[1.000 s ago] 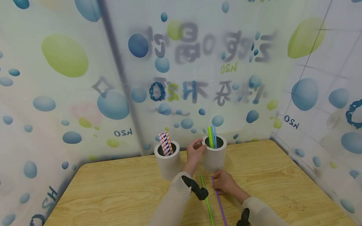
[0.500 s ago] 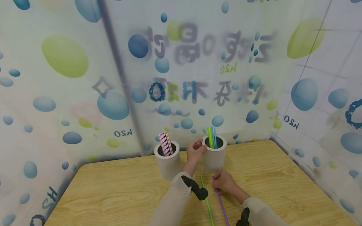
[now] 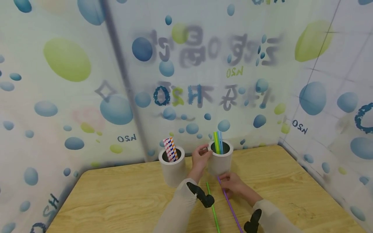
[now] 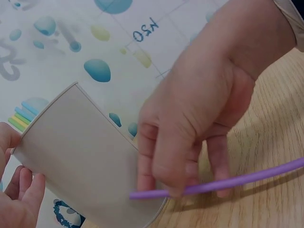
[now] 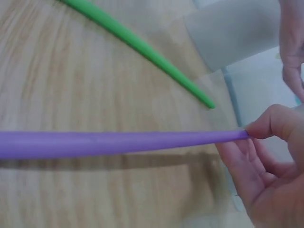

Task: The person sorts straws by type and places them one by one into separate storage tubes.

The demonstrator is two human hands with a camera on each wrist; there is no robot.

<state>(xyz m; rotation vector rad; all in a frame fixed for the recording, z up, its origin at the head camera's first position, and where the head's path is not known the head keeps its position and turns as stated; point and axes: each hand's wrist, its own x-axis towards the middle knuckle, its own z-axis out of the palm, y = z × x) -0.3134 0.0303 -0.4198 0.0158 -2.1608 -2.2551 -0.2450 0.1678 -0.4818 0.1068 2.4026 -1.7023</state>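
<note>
My right hand (image 3: 233, 184) pinches a purple straw (image 5: 118, 143) near its far end, between thumb and fingertips. That end is raised off the table close to the base of the right-hand white cup (image 3: 220, 165), and the straw's shadow shows below it. My left hand (image 3: 201, 160) grips the left side of this cup at its rim. Inside it stand several yellow, green and blue straws (image 3: 218, 143). A green straw (image 5: 137, 45) lies on the wooden table, left of the purple one.
Left of my left forearm stands another white cup (image 3: 174, 171) with several patterned straws (image 3: 170, 149) in it. The wooden table (image 3: 122, 197) reaches back to a bubble-printed curtain (image 3: 192, 64); a similar wall covering (image 3: 329, 106) borders the right side.
My right hand has moved slightly forward and up, lifting the far end of the purple straw towards the right cup. My left hand stays at the cup's rim.
</note>
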